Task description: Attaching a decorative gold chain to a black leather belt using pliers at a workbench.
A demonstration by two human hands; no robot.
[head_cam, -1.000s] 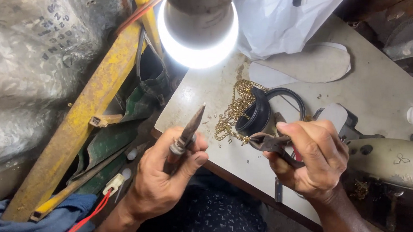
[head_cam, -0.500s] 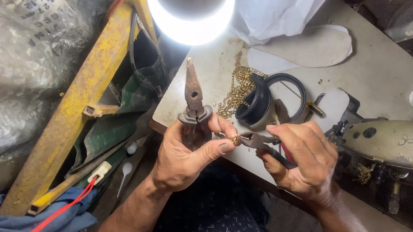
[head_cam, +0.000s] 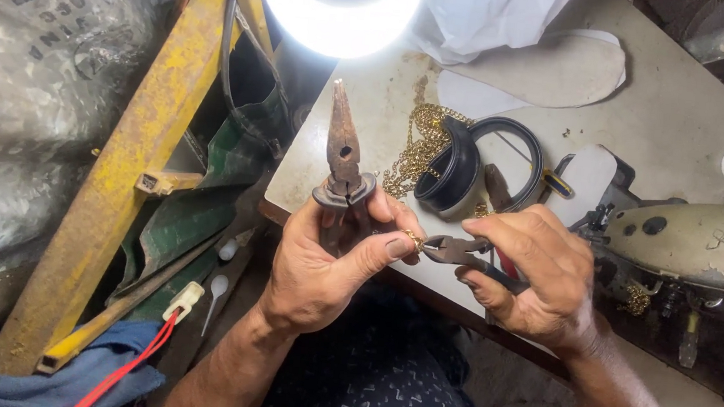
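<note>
Plastic sheeting (head_cam: 32, 87) and a yellow frame (head_cam: 135, 157) fill the left, a blue cloth (head_cam: 58, 382) below; a lit bulb (head_cam: 337, 5) glares over a worn pale worktable (head_cam: 692, 128). The left hand (head_cam: 327, 257) grips rusty pliers (head_cam: 343, 154) upright while pinching a small gold link (head_cam: 414, 239); the right hand (head_cam: 539, 276) squeezes smaller pliers (head_cam: 458, 251) onto it. Gold chain (head_cam: 419, 147), a black strap (head_cam: 461, 164) and a sewing machine (head_cam: 690, 245) lie behind
</note>
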